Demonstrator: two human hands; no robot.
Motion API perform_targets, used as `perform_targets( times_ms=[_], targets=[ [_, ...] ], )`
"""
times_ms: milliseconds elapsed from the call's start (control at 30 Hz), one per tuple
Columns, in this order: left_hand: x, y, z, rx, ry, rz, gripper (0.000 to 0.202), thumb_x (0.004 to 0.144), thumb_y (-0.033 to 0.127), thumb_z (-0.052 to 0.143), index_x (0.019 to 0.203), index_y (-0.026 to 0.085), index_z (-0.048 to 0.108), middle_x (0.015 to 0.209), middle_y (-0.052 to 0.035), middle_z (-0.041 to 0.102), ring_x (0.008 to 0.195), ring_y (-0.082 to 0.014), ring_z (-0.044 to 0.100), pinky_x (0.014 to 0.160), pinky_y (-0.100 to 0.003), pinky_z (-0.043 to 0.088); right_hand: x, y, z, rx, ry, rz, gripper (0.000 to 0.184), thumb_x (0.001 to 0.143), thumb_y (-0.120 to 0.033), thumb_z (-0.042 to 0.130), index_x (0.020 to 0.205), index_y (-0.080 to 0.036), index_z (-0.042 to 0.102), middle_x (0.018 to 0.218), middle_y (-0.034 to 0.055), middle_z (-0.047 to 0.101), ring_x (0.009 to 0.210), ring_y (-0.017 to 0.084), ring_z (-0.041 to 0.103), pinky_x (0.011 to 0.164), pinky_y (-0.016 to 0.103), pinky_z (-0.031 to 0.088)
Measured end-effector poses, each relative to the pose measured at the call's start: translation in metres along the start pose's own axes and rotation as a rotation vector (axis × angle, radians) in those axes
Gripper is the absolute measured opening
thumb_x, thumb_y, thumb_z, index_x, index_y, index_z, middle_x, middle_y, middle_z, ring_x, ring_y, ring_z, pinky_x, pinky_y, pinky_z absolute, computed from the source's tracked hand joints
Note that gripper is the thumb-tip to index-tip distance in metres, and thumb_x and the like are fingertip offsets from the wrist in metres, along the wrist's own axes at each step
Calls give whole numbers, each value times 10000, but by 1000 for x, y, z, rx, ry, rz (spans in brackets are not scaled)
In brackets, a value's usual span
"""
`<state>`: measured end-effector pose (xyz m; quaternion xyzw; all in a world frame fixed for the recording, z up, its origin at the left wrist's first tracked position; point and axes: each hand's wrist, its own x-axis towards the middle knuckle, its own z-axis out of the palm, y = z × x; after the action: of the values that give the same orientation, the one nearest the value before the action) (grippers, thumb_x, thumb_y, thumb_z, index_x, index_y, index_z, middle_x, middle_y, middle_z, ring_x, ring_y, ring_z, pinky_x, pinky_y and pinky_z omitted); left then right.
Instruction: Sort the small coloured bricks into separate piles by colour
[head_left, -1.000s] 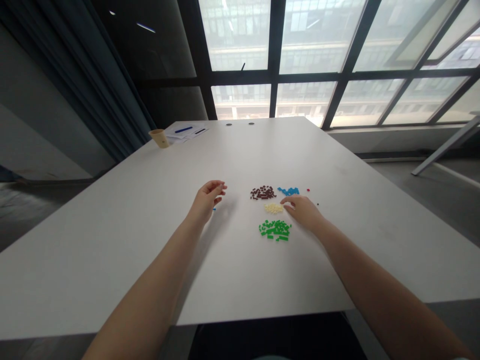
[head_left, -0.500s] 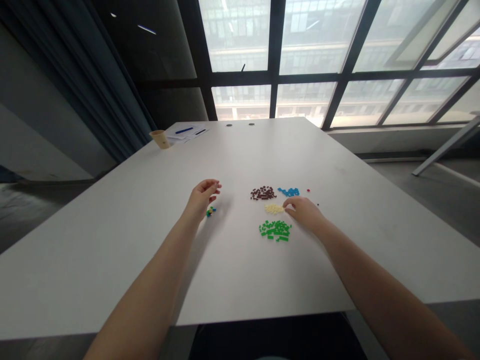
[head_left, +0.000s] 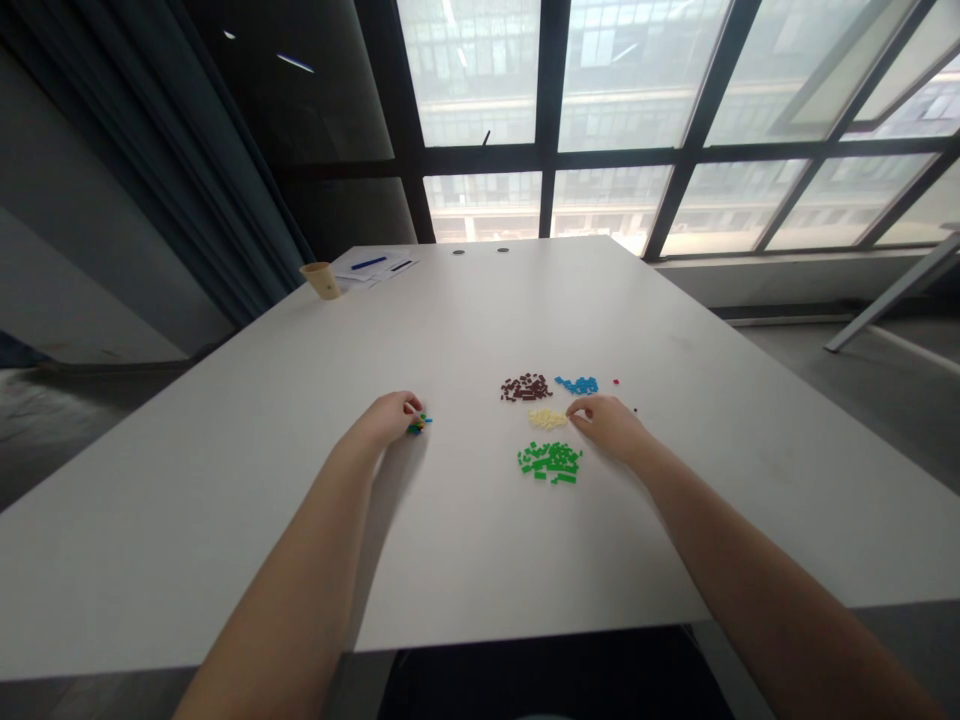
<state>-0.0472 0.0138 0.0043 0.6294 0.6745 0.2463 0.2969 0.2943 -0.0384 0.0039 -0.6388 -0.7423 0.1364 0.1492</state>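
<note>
On the white table (head_left: 480, 540) lie four small heaps of tiny bricks: dark brown (head_left: 526, 386), blue (head_left: 577, 384), cream (head_left: 547, 418) and green (head_left: 550, 461). My left hand (head_left: 386, 420) rests on the table with its fingers curled, pinching a tiny cluster of mixed-colour bricks (head_left: 418, 424) apart from the heaps. My right hand (head_left: 609, 425) lies beside the cream heap, fingertips pinched at its right edge; whether a brick is between them I cannot make out.
A paper cup (head_left: 320, 278) and papers with a blue pen (head_left: 371, 265) sit at the table's far left corner. A single red brick (head_left: 616, 381) lies right of the blue heap. Large windows stand behind the table.
My left hand has dropped from above the table and drawn back toward me, closing its fingers on the small mixed cluster. My right hand has barely moved.
</note>
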Motion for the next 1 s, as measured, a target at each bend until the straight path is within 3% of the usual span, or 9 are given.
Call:
perform_targets(
  times_ms=[133,267,433,633,833,1000],
  targets=[
    [-1,6,1,5,-17,26,118,384,203,654,498,229,636,527,1,599,468,-147,508,474,-233,346,1,0,-4,7,32,68,236,767,-301,474,843,-223,684,808,38,656,693,148,560,619,245,401],
    [0,3,4,87,-1,99,61,421,184,640,423,234,604,471,-6,546,495,-162,490,536,-257,344,1,0,-6,28,55,78,234,758,-305,482,837,-215,683,810,42,646,708,151,553,637,250,398],
    [-3,6,9,57,27,204,20,501,208,631,497,219,615,558,-20,563,515,-157,478,565,-261,342,1,0,-6,54,85,70,231,755,-323,489,817,-214,683,791,40,647,703,152,550,636,251,399],
    [-14,35,23,-91,35,383,81,659,287,573,650,212,604,648,-14,597,606,-151,520,603,-251,391,3,0,-6,72,126,66,236,752,-334,484,800,-215,682,782,41,651,694,155,549,637,258,399],
    [-45,67,48,-218,48,521,145,727,324,562,830,229,601,788,-21,644,724,-157,563,701,-275,436,3,-5,0,111,139,11,225,751,-326,486,781,-209,677,783,36,642,686,145,538,629,252,393],
    [-62,77,59,-165,99,654,151,757,339,559,854,233,606,822,-39,654,814,-176,570,798,-311,425,0,-15,5,156,124,-98,219,765,-290,472,796,-197,667,770,34,634,679,138,528,638,245,394]
  ],
)
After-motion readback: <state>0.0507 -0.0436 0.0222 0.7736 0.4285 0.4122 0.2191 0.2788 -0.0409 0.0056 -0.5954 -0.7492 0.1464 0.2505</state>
